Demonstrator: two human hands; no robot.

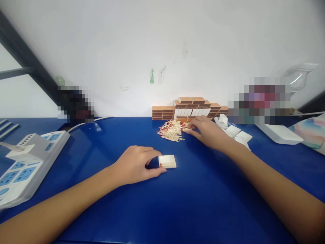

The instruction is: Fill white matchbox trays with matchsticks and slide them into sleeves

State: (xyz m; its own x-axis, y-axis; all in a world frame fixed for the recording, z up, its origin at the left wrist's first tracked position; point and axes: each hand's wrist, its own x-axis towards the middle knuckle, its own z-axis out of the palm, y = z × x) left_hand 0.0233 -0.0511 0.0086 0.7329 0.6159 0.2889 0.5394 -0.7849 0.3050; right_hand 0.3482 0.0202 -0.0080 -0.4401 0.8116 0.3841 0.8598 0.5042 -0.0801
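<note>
My left hand grips the left end of a small white matchbox tray between thumb and fingers. The tray lies open side up on the blue table, and a few red-tipped matches rest along its near side. Farther off, my right hand reaches to the right edge of a loose pile of matches, its fingertips pinched together on matches there. How many it holds is hidden by the fingers.
Behind the pile, stacked matchboxes stand against the wall. White tray pieces lie right of them, near a white box. A power strip occupies the left side of the blue table.
</note>
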